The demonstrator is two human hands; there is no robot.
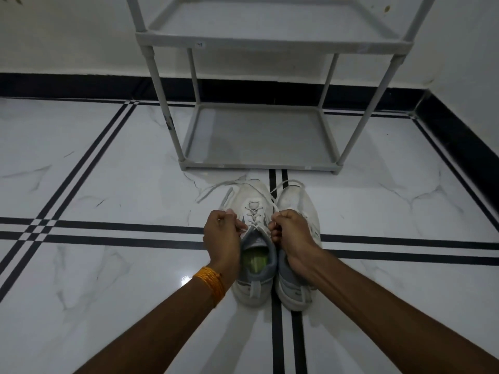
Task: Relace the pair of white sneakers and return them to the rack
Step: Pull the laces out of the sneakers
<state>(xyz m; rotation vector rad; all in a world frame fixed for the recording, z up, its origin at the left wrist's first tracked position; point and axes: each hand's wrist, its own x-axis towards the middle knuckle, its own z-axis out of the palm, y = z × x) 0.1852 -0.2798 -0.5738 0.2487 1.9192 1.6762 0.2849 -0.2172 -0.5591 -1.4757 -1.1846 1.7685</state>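
Head view: your left hand [221, 233] and right hand [290, 233] are curled tight, each pinching a white lace [278, 209] end over the left sneaker [252, 201]; the right sneaker [299, 203] touches it, centre frame, before the grey shoe rack [259, 163]

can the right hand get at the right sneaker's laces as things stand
Probably yes. The right hand sits directly over the right sneaker, which stands beside the left sneaker, and nothing lies between. But it is closed on the left sneaker's lace, so it must let go first.
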